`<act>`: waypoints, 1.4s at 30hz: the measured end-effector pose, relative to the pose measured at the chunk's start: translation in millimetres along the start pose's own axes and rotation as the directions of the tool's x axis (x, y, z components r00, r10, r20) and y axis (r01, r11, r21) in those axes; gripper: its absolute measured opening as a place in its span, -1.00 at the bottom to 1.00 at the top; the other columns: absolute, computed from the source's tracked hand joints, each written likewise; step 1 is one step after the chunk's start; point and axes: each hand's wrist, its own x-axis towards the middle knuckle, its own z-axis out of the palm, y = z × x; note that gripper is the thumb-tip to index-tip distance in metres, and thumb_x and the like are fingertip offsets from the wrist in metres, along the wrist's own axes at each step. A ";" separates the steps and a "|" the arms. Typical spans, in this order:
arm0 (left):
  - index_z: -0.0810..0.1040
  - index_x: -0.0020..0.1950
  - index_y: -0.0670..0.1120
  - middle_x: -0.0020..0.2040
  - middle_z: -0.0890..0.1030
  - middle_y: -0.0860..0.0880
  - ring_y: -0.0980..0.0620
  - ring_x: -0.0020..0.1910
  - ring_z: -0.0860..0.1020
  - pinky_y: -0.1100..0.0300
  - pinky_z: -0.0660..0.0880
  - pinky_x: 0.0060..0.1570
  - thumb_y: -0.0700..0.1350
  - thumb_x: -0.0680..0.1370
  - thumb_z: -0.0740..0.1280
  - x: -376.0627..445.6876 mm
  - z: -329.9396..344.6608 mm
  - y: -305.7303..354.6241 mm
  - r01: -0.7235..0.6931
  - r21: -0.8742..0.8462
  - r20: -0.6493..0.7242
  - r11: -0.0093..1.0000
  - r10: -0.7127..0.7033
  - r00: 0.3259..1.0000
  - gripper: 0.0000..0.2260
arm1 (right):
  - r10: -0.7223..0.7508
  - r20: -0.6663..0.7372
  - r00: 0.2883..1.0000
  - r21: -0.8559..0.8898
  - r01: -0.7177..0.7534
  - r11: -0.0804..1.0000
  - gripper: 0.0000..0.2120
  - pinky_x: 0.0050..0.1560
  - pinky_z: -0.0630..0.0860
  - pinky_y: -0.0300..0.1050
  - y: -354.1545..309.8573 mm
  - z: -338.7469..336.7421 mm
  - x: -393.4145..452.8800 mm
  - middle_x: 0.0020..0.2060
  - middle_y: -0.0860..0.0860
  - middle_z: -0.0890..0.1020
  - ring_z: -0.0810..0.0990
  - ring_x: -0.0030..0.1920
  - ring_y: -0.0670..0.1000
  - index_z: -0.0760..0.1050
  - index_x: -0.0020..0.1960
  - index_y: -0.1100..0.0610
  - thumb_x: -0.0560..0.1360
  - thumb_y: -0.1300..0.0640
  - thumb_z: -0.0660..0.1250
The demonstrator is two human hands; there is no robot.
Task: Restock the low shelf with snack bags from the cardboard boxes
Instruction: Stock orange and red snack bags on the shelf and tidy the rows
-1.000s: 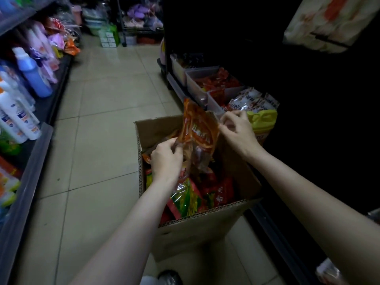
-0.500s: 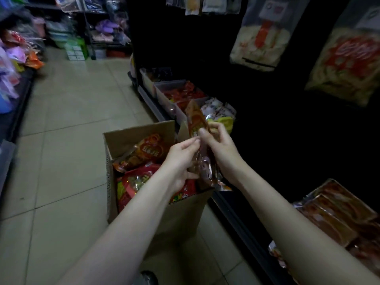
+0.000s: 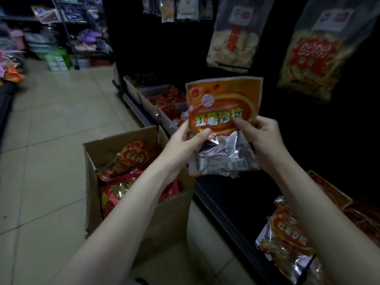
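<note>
Now: both hands (left, right) grip orange snack bag | cardboard box beside low shelf

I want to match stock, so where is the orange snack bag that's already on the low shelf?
In the head view, the shelved orange bag lies at lower right on the low shelf, below the right forearm and right of the cardboard box.

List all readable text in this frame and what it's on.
"红薯沙拉": on the orange snack bag held up by the left hand and right hand.
Same design on the bag in the cardboard box and the bag on the low shelf: blurred.
Red characters on the hanging bag: unreadable.
</note>
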 end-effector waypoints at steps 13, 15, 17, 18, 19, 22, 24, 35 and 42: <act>0.50 -0.08 -0.07 -0.07 0.66 -0.05 -0.01 -0.07 0.63 0.13 0.56 -0.13 -0.18 0.51 0.37 16.2 30.1 -26.0 0.082 0.050 -0.100 0.995 -0.077 0.992 -0.94 | 0.295 -0.185 0.937 -0.101 -0.317 0.943 -0.93 -0.35 0.59 -0.20 22.5 -62.0 -16.1 -0.37 0.01 0.67 0.66 -0.37 -0.04 0.56 -0.18 0.18 0.39 0.26 0.45; 0.45 -0.19 -0.08 -0.16 0.62 -0.06 0.01 -0.15 0.60 0.15 0.53 -0.13 -0.23 0.52 0.35 21.3 33.6 -25.6 -0.016 0.125 -0.195 0.992 0.040 0.980 -0.86 | 0.285 -0.276 0.918 -0.091 -0.320 0.943 -0.92 -0.38 0.59 -0.19 23.1 -76.5 -13.6 -0.45 -0.03 0.66 0.64 -0.42 -0.06 0.55 -0.20 0.16 0.40 0.27 0.44; 0.40 -0.23 -0.08 -0.22 0.56 -0.06 0.01 -0.20 0.54 0.12 0.47 -0.13 -0.23 0.52 0.34 25.1 34.4 -23.3 -0.094 0.267 -0.339 0.959 0.185 0.922 -0.82 | 0.205 -0.361 0.910 -0.088 -0.252 0.964 -0.86 -0.36 0.58 -0.23 23.7 -91.3 -10.9 -0.46 -0.08 0.64 0.62 -0.43 -0.16 0.51 -0.21 0.11 0.45 0.31 0.39; 0.39 -0.22 -0.09 -0.26 0.52 -0.02 0.05 -0.25 0.50 0.18 0.44 -0.18 -0.22 0.52 0.33 25.7 34.0 -21.5 -0.128 0.345 -0.391 0.930 0.266 0.881 -0.83 | 0.159 -0.383 0.910 -0.098 -0.211 0.973 -0.83 -0.35 0.56 -0.26 21.8 -97.9 -10.7 -0.40 -0.09 0.64 0.60 -0.42 -0.21 0.47 -0.19 0.07 0.49 0.30 0.35; 0.39 -0.18 -0.10 -0.28 0.49 0.02 0.12 -0.29 0.47 0.26 0.41 -0.25 -0.20 0.53 0.32 25.6 34.7 -20.6 -0.166 0.410 -0.400 0.897 0.340 0.851 -0.86 | 0.125 -0.384 0.915 -0.106 -0.178 0.978 -0.81 -0.34 0.54 -0.29 19.1 -102.9 -11.0 -0.32 -0.09 0.62 0.59 -0.40 -0.23 0.42 -0.18 0.04 0.53 0.29 0.30; 0.44 -0.04 -0.09 -0.10 0.59 0.01 0.27 -0.15 0.54 0.32 0.53 -0.12 -0.21 0.54 0.30 18.4 54.3 -27.6 -0.266 0.558 -0.196 0.786 0.437 0.878 -0.95 | 0.149 -0.307 0.940 -0.113 -0.192 0.975 -0.80 -0.38 0.50 -0.25 11.3 -100.4 -11.4 -0.24 -0.02 0.53 0.55 -0.30 -0.11 0.35 -0.17 0.02 0.60 0.22 0.19; 0.49 0.08 -0.09 0.03 0.61 -0.06 0.05 0.02 0.59 0.04 0.56 0.03 -0.24 0.52 0.31 12.6 78.5 -41.7 -0.344 0.617 -0.021 0.708 0.451 0.892 -0.84 | 0.201 -0.269 0.942 -0.037 -0.218 0.975 -0.79 -0.42 0.50 -0.27 8.8 -85.0 -10.6 -0.31 0.01 0.53 0.56 -0.35 -0.07 0.36 -0.19 0.04 0.61 0.22 0.16; 0.47 0.29 0.04 0.54 0.08 0.04 0.03 0.48 0.16 0.10 0.28 0.36 -0.06 0.54 0.32 12.4 98.6 -70.7 -0.438 0.639 0.400 0.632 0.213 0.891 -0.68 | 0.178 -0.105 0.978 -0.155 -0.193 0.969 -0.81 -0.17 0.59 -0.27 22.0 -81.0 -27.4 -0.14 -0.02 0.62 0.64 -0.08 -0.04 0.50 0.11 0.21 0.51 0.21 0.31; 0.39 0.32 0.01 0.27 0.49 0.01 0.03 0.28 0.45 0.11 0.42 0.25 0.07 0.48 0.38 33.0 70.3 -56.9 -0.047 0.293 0.081 0.955 0.024 0.996 -0.56 | 0.134 -0.010 0.991 -0.277 -0.132 0.952 -0.75 -0.22 0.56 -0.37 20.6 -116.6 -22.3 -0.11 -0.05 0.62 0.64 -0.20 -0.22 0.46 0.17 0.17 0.49 0.24 0.32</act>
